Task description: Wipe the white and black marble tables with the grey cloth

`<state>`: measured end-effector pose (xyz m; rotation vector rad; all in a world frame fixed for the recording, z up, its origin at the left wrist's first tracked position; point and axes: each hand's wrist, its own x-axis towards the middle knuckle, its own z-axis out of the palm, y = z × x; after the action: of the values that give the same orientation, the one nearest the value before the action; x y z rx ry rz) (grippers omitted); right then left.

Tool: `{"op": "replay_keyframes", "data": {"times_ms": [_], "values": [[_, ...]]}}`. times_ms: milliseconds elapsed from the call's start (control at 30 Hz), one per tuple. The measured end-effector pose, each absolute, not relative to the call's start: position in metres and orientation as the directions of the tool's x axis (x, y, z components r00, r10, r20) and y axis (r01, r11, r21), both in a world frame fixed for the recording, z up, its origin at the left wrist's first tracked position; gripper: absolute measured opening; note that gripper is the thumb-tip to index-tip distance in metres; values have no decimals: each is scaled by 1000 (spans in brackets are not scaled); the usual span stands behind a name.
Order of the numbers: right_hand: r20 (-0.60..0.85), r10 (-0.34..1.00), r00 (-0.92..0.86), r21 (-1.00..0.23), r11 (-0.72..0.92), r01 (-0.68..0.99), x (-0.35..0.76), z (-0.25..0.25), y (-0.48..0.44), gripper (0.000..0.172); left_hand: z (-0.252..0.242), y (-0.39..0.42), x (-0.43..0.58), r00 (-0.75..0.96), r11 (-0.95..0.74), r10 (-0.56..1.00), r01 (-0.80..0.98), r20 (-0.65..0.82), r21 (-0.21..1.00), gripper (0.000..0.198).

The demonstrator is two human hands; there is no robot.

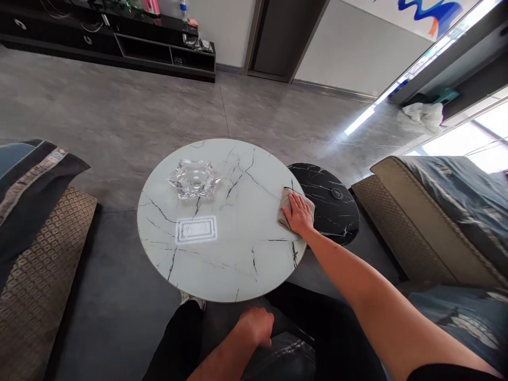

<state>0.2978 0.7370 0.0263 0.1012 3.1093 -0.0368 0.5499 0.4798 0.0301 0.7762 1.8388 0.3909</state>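
My right hand [298,212] holds a beige-grey cleaning cloth [284,203] down against the right edge of a round white marble-patterned table [242,259]. Its fingers lie over the cloth, with the thumb off to the left side. My left hand [257,325] is curled closed in front of my lap, below the near rim of the table, and nothing shows in it. A clear, star-shaped glass dish [194,179] stands on the far left part of the white tabletop, apart from both hands.
A lower black marble-patterned round table [329,211] sits partly under the white one on the right. Sofas flank the tables, one on the left [43,254] and one on the right [416,227]. Beyond the grey floor [166,106] stands a long black cabinet [130,45].
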Motion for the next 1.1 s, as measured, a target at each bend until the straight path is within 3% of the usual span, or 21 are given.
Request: {"op": "replay_keyframes", "data": {"times_ms": [567,867,1100], "values": [[-70,356,-932,46,934,354,367,22,712,82,51,471,552,-266,696,715,357,-647,622,64],[-137,298,-945,87,954,288,406,23,665,81,57,470,551,-282,681,729,384,-623,624,63],[-197,161,-967,96,985,144,424,28,610,79,59,469,553,-320,659,752,401,-576,636,58]]}}
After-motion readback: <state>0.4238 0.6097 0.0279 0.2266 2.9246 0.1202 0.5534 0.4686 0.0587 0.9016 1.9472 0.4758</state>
